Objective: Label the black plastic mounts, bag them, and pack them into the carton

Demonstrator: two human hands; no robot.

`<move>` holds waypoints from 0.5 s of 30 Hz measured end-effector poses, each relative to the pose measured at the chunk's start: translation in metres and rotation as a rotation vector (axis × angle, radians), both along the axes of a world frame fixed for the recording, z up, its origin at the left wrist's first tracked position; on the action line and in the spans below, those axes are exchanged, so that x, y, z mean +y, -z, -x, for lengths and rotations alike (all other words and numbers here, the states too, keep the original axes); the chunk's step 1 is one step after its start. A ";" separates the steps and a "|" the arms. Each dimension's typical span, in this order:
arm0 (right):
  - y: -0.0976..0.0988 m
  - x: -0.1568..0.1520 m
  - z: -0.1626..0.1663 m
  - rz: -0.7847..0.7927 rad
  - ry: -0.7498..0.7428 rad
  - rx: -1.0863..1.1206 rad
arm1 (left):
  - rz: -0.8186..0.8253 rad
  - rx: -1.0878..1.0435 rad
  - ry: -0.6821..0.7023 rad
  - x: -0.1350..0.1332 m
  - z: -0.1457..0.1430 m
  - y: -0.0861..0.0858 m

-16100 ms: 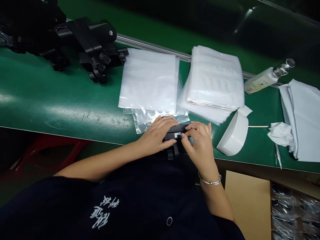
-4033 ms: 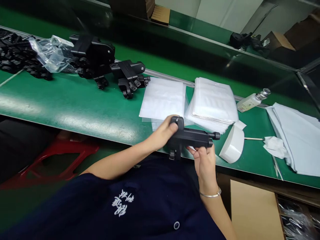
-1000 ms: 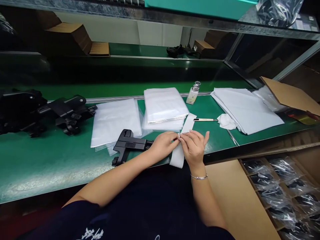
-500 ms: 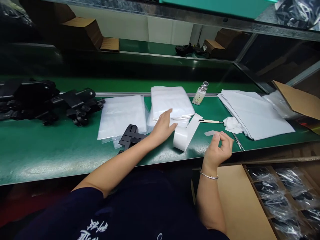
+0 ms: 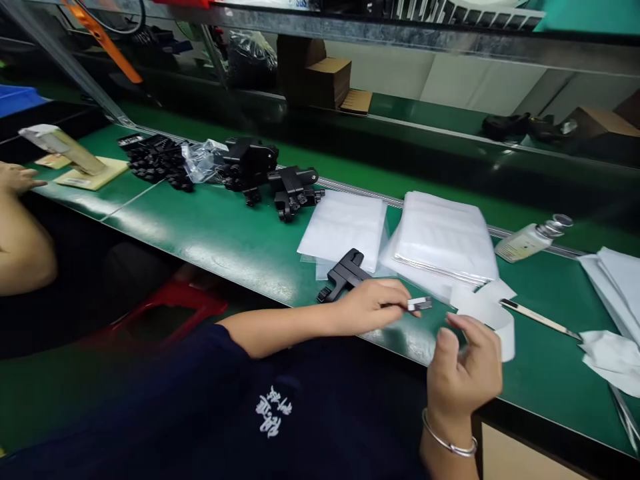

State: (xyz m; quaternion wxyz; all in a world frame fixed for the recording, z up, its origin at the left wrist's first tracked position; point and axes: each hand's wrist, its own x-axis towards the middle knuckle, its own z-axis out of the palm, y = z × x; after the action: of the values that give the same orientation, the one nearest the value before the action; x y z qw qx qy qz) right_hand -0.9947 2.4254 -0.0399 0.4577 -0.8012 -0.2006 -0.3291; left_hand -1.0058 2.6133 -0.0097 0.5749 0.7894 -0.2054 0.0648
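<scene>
My left hand (image 5: 375, 307) is closed, with a small piece with a white and grey end (image 5: 419, 304) sticking out past its fingertips. Just behind that wrist lies a black plastic bracket (image 5: 345, 272), partly hidden by the hand. My right hand (image 5: 465, 367), with a bracelet at the wrist, has thumb and forefinger drawn together. A small clear label (image 5: 461, 297) seems to rise from their tips, faint against the white things behind. Beside this hand a curled strip of white label backing (image 5: 506, 333) stands on the green bench.
Clear bags (image 5: 347, 227) and a thicker stack of bags (image 5: 443, 233) lie behind my hands. To the right are a bottle (image 5: 525, 241), a knife (image 5: 543, 315), crumpled tissue (image 5: 613, 357) and tweezers (image 5: 625, 417). Black assemblies (image 5: 295, 187) stand left; another person's arm (image 5: 25, 247) is farther left.
The view has swung left. My left hand has moved from the bag stack to beside the black bracket and closed on the small piece. My right hand has come closer to it.
</scene>
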 end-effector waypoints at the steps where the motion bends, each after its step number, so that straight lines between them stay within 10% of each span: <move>1: 0.000 0.003 -0.001 -0.079 -0.061 0.182 | -0.028 -0.024 0.008 0.009 0.003 0.003; 6: 0.008 0.019 -0.007 -0.293 -0.451 0.865 | -0.191 -0.057 0.016 0.042 0.010 0.017; 15: 0.006 0.035 -0.004 -0.164 -0.483 0.906 | -0.338 -0.092 0.076 0.055 0.011 0.026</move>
State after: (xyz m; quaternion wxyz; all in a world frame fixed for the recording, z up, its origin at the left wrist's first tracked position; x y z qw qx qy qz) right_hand -0.9911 2.4605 -0.0458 0.6227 -0.7557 -0.1353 0.1511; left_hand -1.0166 2.6685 -0.0353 0.4261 0.8626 -0.2693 0.0434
